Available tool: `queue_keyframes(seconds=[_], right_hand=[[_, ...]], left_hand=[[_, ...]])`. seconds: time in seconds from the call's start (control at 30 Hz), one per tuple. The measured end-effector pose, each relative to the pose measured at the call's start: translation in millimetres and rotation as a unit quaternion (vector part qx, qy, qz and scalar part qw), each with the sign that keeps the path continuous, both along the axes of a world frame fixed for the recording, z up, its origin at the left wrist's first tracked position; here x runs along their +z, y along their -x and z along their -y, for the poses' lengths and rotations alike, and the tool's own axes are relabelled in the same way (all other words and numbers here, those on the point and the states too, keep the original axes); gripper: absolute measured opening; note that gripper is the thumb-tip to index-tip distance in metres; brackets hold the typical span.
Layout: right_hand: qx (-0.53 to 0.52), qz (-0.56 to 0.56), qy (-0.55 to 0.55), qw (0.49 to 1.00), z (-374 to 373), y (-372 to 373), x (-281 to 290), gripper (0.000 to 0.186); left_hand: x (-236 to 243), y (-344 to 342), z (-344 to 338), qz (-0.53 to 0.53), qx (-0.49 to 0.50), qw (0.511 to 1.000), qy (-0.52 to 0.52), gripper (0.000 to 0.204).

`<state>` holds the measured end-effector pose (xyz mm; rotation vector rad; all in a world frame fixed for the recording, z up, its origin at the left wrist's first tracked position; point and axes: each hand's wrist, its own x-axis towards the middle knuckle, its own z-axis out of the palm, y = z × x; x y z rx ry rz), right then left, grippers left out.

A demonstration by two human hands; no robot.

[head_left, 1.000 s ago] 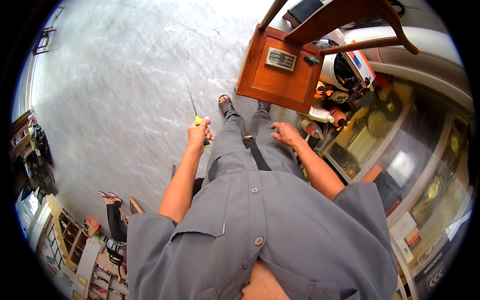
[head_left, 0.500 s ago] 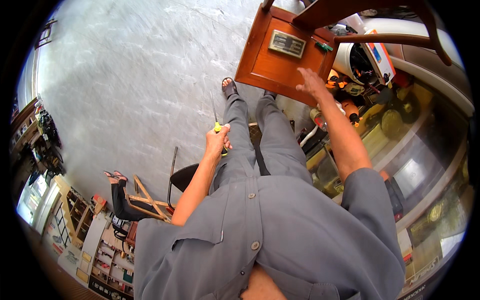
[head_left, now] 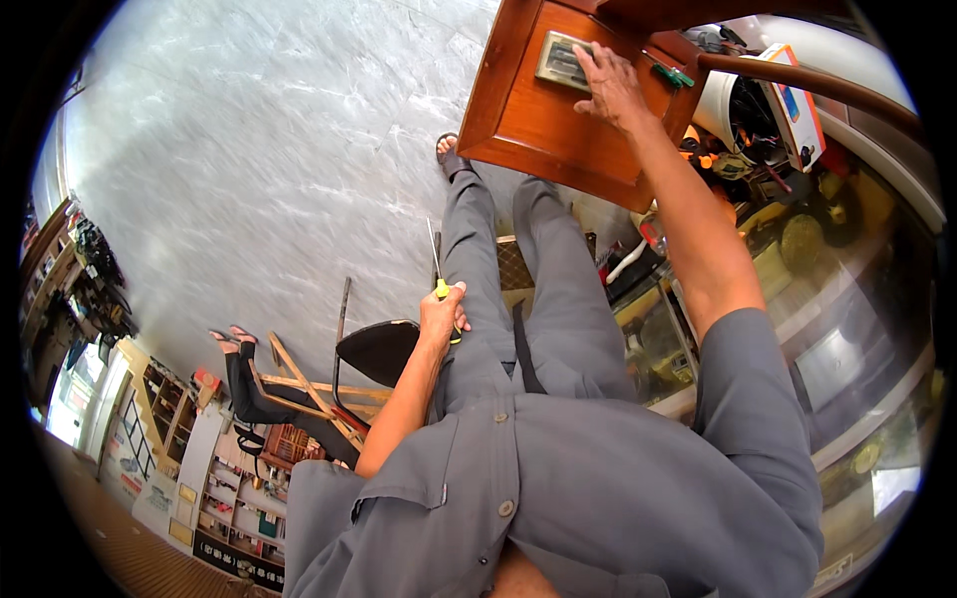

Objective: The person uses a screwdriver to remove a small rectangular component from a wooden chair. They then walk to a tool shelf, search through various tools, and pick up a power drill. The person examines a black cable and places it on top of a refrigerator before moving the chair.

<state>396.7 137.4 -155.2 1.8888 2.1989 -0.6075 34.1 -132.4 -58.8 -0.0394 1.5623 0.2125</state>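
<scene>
My left hand (head_left: 444,315) grips a screwdriver with a yellow-and-black handle (head_left: 442,290), its metal shaft pointing upward beside my left leg. My right hand (head_left: 610,90) reaches onto a reddish wooden chair seat (head_left: 528,120), fingers apart over the right part of a small, flat case (head_left: 554,58); I cannot tell whether they touch it. Just right of that hand, a small green-handled tool (head_left: 672,73) lies on the seat.
A white bucket (head_left: 714,105), an orange-white box (head_left: 793,105) and assorted items crowd the right, beside glass-fronted cases (head_left: 827,369). A black stool (head_left: 379,351) and wooden frame (head_left: 299,384) are near another person's legs (head_left: 239,369), lower left. Shelving (head_left: 224,503) stands behind.
My right hand has risen from beside my leg onto the chair seat at the case. My left hand, still holding the screwdriver, sits lower and farther right in view as the camera shifted.
</scene>
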Motion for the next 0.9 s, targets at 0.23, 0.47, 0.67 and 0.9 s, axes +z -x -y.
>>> queue_keyframes(seconds=[0.23,0.47,0.67,0.9], right_hand=[[-0.022,0.003,0.001,1.0,-24.8,17.5,-11.5,0.111],[-0.008,-0.051,-0.122,0.991,-6.5,8.3,-30.6,0.098],[-0.006,-0.046,-0.134,0.99,34.6,8.6,-41.1,0.098],[0.024,-0.047,-0.157,0.986,3.4,-7.3,-37.3,0.094]], left_hand=[[-28.6,-1.1,9.7,0.002,0.05,0.998,0.04,0.03],[-50.3,3.9,4.4,0.004,0.071,0.995,0.065,0.032],[-56.8,3.2,-0.9,0.007,0.052,0.997,0.062,0.034],[-62.7,2.9,-5.3,0.011,0.048,0.997,0.064,0.034]])
